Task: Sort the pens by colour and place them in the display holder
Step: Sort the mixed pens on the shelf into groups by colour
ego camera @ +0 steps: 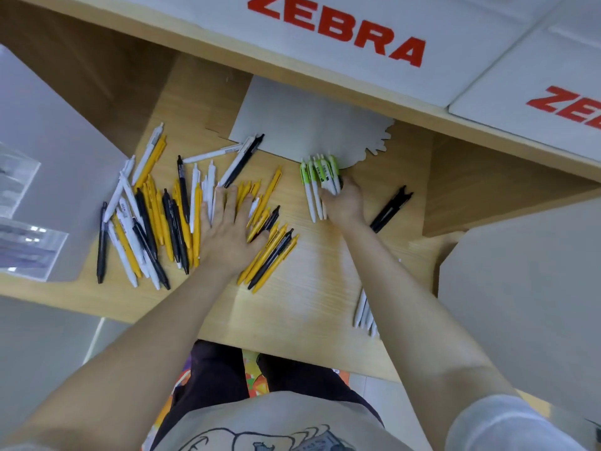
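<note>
Both forearms reach out from the near edge of the table [292, 307], over a shirt and dark trousers at the very bottom of the head view. Beside the right forearm, near the near edge, lie a few white pens [363, 312].

Toward the left side of the table, the left hand [227, 229] lies flat with fingers spread, clasping nothing, pressed on a loose pile [153, 219] of yellow, black and white pens. Farther in, by the grey card [292, 122] at the back edge, the right hand [344, 201] is clenched round a bunch of green-and-white pens [320, 177], their clip ends fanned away from the person. Two black pens [390, 209] lie just right of that hand.

Sorting seems well under way (green looks like the colour being gathered). No holder can be made out for certain, so the next move probably calls for squaring the bunch, finding its slot, then picking another colour from the pile.
</note>
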`<control>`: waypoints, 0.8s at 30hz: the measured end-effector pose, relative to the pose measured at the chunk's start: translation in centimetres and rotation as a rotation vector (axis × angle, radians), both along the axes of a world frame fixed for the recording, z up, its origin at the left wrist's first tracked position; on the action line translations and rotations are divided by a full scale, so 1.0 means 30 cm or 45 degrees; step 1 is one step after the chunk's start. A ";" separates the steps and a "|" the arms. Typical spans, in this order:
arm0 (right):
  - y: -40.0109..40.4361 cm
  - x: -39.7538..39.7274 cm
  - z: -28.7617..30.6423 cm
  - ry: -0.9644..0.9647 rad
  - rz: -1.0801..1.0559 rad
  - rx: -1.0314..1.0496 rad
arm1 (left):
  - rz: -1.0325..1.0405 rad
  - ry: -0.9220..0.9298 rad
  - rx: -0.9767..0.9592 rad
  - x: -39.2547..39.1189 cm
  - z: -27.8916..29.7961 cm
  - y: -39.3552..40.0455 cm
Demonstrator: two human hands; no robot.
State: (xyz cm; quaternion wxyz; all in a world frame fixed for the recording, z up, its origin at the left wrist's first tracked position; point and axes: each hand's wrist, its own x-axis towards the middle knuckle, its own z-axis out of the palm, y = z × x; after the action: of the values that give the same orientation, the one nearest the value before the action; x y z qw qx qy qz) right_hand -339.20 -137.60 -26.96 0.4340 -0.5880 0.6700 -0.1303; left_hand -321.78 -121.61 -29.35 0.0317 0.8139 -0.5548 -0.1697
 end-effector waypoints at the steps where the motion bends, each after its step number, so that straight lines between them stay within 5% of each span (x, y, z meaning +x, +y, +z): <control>1: 0.005 0.005 -0.007 0.002 -0.006 -0.045 | -0.014 -0.026 0.004 -0.001 -0.007 0.004; 11: 0.087 0.009 -0.089 0.410 0.230 -0.437 | 0.008 -0.083 -0.027 -0.011 -0.030 0.004; 24: 0.067 0.036 -0.135 0.564 0.504 -0.648 | -0.001 -0.104 -0.060 -0.009 -0.045 0.003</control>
State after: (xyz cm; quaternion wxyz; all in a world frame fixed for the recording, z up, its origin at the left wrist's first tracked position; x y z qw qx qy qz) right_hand -338.11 -135.59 -31.01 0.1358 -0.8086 0.5675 -0.0760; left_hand -322.05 -121.51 -30.70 0.0280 0.8190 -0.5596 -0.1233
